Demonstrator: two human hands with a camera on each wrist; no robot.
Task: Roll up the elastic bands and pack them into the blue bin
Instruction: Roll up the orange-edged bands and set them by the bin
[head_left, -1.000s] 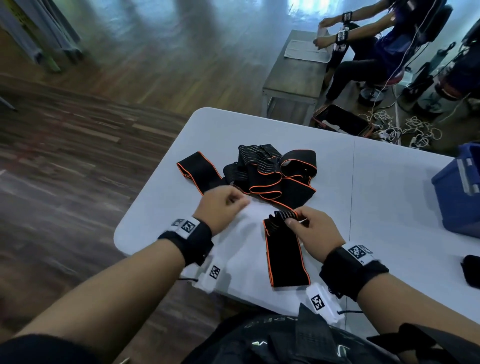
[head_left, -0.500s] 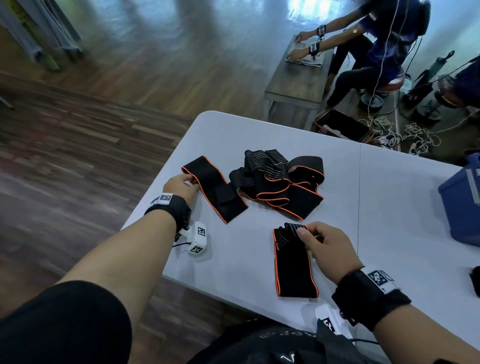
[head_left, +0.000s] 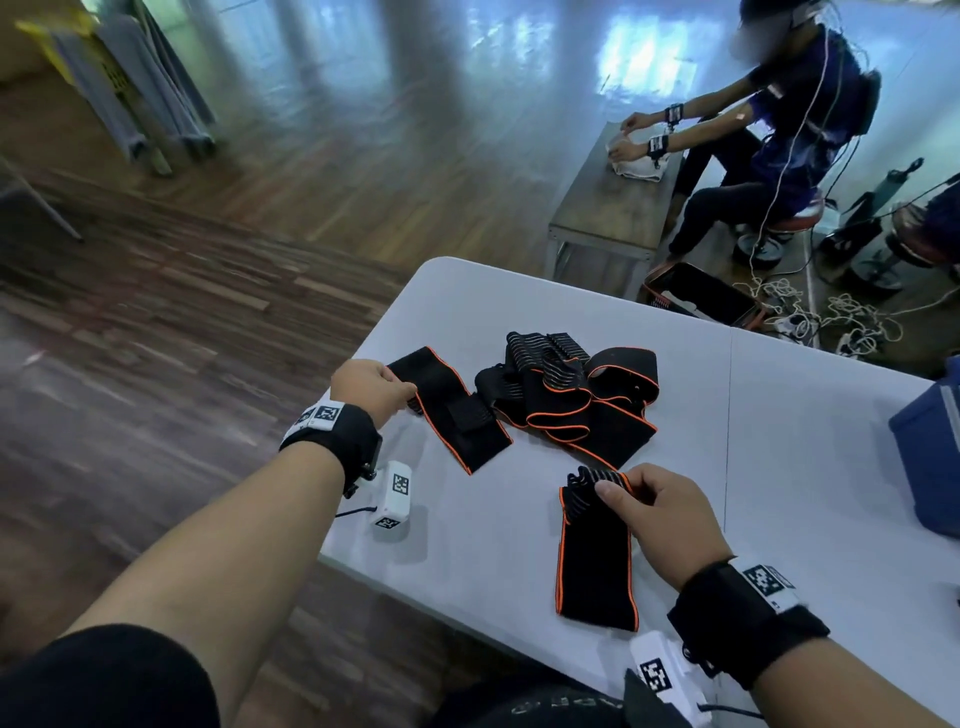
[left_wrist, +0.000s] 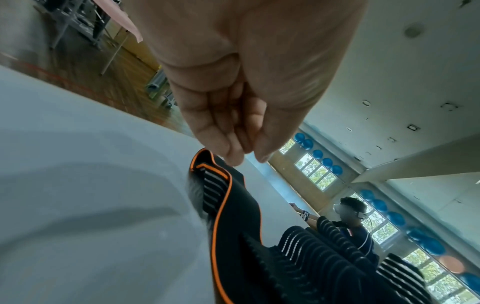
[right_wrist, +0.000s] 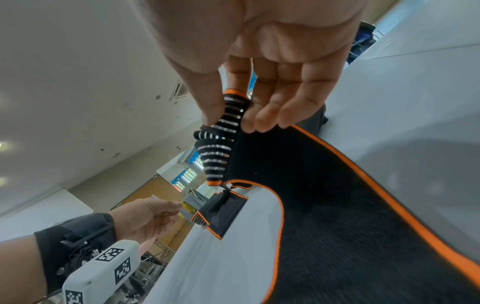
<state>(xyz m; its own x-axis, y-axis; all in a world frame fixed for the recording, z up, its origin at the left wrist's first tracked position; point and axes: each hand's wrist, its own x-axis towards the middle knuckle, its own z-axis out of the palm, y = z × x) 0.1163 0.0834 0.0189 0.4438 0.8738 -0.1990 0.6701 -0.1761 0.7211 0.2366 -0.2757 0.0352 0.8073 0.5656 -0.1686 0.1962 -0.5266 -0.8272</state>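
A black elastic band with orange edging (head_left: 597, 561) lies flat on the white table (head_left: 779, 415) in front of me. My right hand (head_left: 618, 488) pinches its ribbed, striped far end between thumb and fingers and lifts it slightly, as the right wrist view shows (right_wrist: 228, 121). A second band (head_left: 452, 410) lies further left. My left hand (head_left: 402, 389) hovers at that band's far end with fingers drawn together, and a small gap shows between fingertips (right_wrist: 176, 209) and band (right_wrist: 223, 214). A pile of several bands (head_left: 571, 395) sits behind. The blue bin (head_left: 930, 457) stands at the right edge.
The table's left edge and rounded corner lie just beside my left hand, with wooden floor beyond. Past the table another person sits at a wooden bench (head_left: 613, 208). A dark tray (head_left: 701, 296) and tangled cables (head_left: 831, 322) lie on the floor.
My left hand moved from the middle of the table out to the left band's end and stays there. The right hand keeps its pinch on the near band's ribbed end.
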